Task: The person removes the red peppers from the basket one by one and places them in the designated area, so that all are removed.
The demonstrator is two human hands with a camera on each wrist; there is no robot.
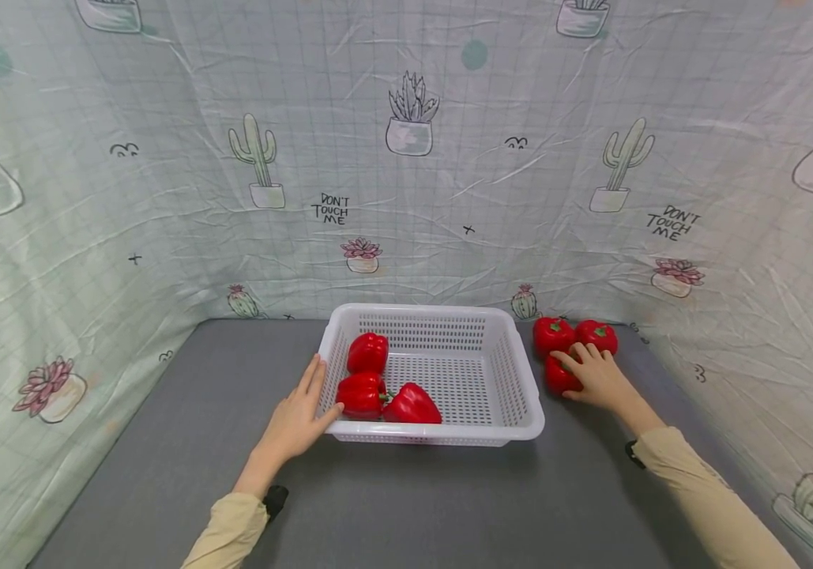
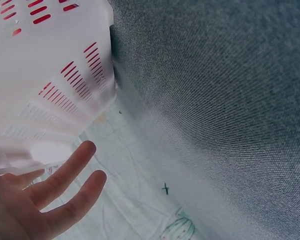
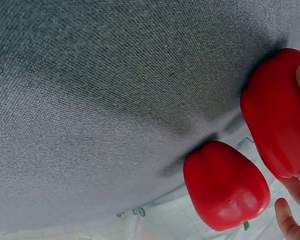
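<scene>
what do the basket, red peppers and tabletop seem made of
Basket: probably moulded plastic, slightly glossy, with regular slots in smooth walls. Red peppers: real or plastic, unclear; smooth, shiny surface with bright highlights. Tabletop: apparently fabric-covered, matte, judging by its woven texture.

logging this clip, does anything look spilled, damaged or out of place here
Nothing stands out. The white basket stands upright on the gray table; three red peppers lie inside toward its left end, and three more peppers are grouped to its right. None shows a visible split or crushed side.
</scene>
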